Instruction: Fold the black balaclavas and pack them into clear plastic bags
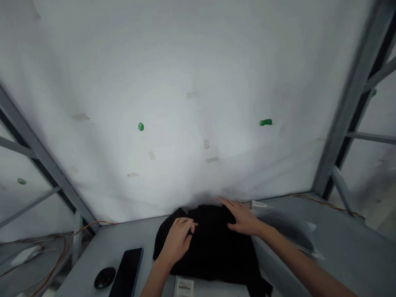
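A black piece of cloth (217,251), which looks like a folded garment, lies on the grey table in front of me. My left hand (179,238) is over its left part, with the fingers curled in and the fingertips close together; whether they pinch the fabric is hard to see. At the cloth's far right corner, my right hand (242,218) rests with fingers spread and thumb apart. Under the near edge of the cloth is a pale, flat package (211,291) bearing a white barcode label (185,287).
To the left lie a black computer mouse (104,278) and a dark flat device (125,279). A clear plastic bag (285,227) with something dark inside sits at the right. A white sheet wall (200,122) rises behind the table (82,274), between metal posts (348,100).
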Motion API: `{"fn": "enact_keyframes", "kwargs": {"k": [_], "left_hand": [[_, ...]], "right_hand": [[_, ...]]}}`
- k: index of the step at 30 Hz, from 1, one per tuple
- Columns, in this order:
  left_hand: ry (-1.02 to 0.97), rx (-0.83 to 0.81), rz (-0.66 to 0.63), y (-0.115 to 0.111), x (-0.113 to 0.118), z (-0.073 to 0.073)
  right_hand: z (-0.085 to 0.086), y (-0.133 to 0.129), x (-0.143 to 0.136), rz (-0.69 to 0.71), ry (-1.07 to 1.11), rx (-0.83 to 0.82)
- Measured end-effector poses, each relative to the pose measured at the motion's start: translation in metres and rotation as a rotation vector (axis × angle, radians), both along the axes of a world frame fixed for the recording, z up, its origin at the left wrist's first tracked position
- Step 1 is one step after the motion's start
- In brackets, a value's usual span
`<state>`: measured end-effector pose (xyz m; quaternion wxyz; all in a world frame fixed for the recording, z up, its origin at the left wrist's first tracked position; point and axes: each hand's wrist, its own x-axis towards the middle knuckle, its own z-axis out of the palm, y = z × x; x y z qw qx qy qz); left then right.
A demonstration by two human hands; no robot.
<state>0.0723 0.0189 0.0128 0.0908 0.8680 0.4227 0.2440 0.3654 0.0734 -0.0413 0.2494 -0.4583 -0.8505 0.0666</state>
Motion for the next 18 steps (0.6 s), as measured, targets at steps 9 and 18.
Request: {"fn": "enact_keyframes", "kwargs": {"k": [9, 18], "left_hand": [[0.087, 0.093, 0.028, -0.013, -0.015, -0.011], [0.083, 0.109, 0.086, -0.025, -0.028, -0.025]], "right_hand": [[0.005, -0.020, -0.005, -0.052, -0.184, 0.191], [0.001, -0.057, 0.013, 0.083, -0.189, 0.321]]}}
